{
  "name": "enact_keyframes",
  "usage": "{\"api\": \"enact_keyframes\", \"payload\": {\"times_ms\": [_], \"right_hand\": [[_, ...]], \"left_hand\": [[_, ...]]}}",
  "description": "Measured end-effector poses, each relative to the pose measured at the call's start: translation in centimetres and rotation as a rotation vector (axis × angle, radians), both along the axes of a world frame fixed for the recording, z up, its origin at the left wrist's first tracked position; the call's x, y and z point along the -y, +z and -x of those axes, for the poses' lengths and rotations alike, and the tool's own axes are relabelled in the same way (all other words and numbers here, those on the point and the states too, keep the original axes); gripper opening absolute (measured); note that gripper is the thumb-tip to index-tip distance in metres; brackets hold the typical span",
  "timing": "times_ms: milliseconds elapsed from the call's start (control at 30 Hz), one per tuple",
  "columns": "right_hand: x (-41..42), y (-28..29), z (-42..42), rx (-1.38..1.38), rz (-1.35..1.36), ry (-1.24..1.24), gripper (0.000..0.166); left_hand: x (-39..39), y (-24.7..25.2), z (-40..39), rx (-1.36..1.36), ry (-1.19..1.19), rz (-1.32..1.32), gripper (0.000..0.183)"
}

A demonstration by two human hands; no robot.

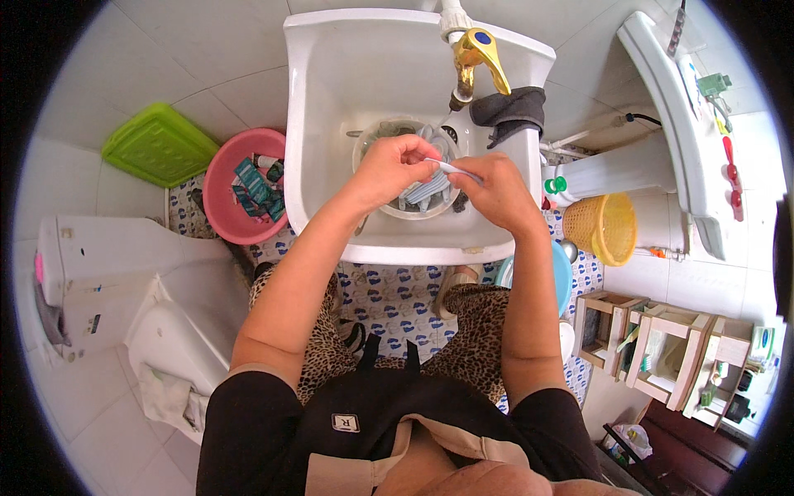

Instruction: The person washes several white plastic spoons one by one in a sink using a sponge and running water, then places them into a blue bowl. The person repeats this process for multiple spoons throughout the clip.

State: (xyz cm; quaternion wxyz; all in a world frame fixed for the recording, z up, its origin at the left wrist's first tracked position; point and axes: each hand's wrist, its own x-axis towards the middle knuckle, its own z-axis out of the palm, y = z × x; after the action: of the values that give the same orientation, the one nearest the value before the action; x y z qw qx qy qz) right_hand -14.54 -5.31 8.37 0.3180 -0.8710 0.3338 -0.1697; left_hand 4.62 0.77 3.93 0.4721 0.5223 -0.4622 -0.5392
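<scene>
Above a round clear plastic basin point(366, 201) in the white ceramic sink point(397, 251), both my hands hold a slim whitish strip point(458, 169). My left hand point(394, 164) pinches its left end between thumb and fingertips. Around its right end close the fingers of my right hand point(494, 188), covering part of it. Pale ribbed pieces point(428, 189) and other items lie in the basin, partly hidden by my hands. A gold-coloured tap point(471, 59) hangs over the basin, with what looks like a thin stream of water below its spout.
A dark grey cloth point(512, 111) drapes over the sink's right rim. Left of the sink are a pink basin point(214, 211) holding packets and a green lid point(158, 146). A yellow basket point(598, 229), a blue basin point(561, 279) and a wooden rack point(667, 353) stand right. A toilet point(180, 335) is left.
</scene>
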Motion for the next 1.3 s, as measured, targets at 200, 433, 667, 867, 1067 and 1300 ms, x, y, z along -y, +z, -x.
{"api": "enact_keyframes", "payload": {"times_ms": [200,433,667,867,1067,1300], "right_hand": [[-0.04,-0.09,-0.21,-0.019,0.232,0.059,0.011],[0.34,-0.13,0.07,0.01,0.164,0.076,0.012],[-0.09,-0.24,0.18,-0.02,0.241,0.066,0.011],[0.09,-0.34,0.28,-0.028,0.256,0.061,0.011],[-0.08,-0.55,-0.04,0.001,0.27,0.073,0.011],[0.13,-0.6,0.06,-0.025,0.245,0.081,0.01]], "left_hand": [[0.39,-0.18,0.23,-0.049,0.008,-0.073,0.013],[0.23,0.19,-0.44,-0.226,-0.003,-0.123,0.014],[0.47,0.22,0.47,-0.091,0.003,-0.15,0.015],[0.44,0.2,0.09,-0.169,0.0,-0.126,0.014],[0.43,0.07,0.39,-0.094,0.009,-0.123,0.014],[0.44,0.62,-0.11,-0.09,-0.011,-0.139,0.013]]}}
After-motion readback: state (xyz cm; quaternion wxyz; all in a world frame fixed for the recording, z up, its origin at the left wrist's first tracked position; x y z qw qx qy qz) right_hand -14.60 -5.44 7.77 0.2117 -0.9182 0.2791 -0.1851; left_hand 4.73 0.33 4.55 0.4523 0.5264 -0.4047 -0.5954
